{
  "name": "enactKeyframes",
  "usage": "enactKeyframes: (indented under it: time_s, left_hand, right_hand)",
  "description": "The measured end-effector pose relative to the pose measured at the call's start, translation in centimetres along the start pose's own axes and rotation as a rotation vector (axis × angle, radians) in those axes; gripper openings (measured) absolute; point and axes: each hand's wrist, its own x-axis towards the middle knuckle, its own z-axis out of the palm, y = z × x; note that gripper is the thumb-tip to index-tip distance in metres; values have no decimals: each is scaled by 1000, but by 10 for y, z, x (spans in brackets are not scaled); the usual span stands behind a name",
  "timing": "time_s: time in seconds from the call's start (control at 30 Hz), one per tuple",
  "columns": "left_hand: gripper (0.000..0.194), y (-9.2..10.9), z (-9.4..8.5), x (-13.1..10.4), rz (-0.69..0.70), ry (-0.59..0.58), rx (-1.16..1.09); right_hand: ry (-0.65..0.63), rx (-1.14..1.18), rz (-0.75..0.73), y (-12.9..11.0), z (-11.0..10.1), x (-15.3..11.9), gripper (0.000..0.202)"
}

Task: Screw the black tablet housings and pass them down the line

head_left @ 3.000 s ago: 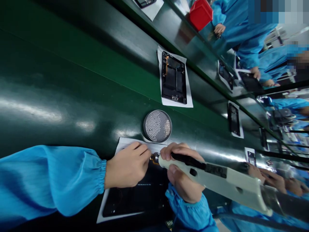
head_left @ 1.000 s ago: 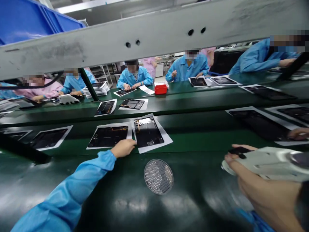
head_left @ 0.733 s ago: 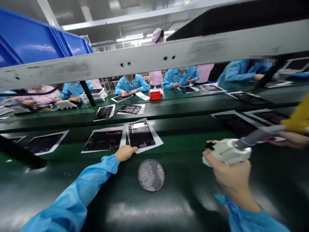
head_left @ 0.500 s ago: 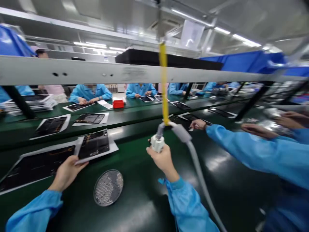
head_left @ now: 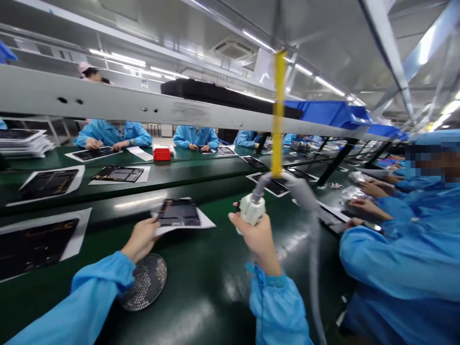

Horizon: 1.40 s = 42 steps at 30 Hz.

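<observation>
In the head view, my left hand (head_left: 142,239) reaches forward over the green counter (head_left: 212,282), its fingers closed on the near left edge of a white sheet (head_left: 204,221). A dark, flat device (head_left: 179,212) lies on that sheet, just beyond my fingertips and to the left of my right hand (head_left: 260,239). I cannot tell whether my fingers also touch the device, or whether the sheet's far edge meets the counter.

My right fingers wrap around a pale tool (head_left: 252,210), well apart from the sheet. A grey sleeve rises from its top to the lower end of a yellow strap (head_left: 279,110), and a grey hose (head_left: 314,254) drops to the right of my forearm.

A round dish (head_left: 147,282) with a dotted surface rests on the counter just below my left hand, partly hidden by my wrist and sleeve. Left of it, another dark device (head_left: 38,244) lies on its own paper. Across the line, a red box (head_left: 161,154) stands near a co-worker's hands.
</observation>
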Motion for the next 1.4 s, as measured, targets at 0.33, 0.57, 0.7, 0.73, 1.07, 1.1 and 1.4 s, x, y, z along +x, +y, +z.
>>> enactKeyframes:
  time_s: [0.33,0.57,0.7,0.73,1.07,1.1,1.4]
  left_hand:
    - [39,-11,-84,-122,-104,-909,462]
    - [20,-56,-100,-175,457,-523,1156]
    - [6,-74,-82,-192,853,-313,1317]
    - [8,-77,-79,-194,911,-274,1318]
    - [9,-82,-68,-194,961,-234,1249]
    - [8,-82,-68,-194,958,-228,1240]
    - [15,-84,-66,-196,941,-264,1224]
  right_hand:
    - [92,132,-38,-31,1,-26,26]
    - [-294,266,37,-20,77,-55,25]
    - [-423,297,67,-9,126,-76,24]
    - [-442,307,82,-5,136,-80,23]
    - [-484,277,192,19,159,-95,23]
    - [-485,275,192,19,159,-95,23]
    - [-506,281,221,22,158,-97,24]
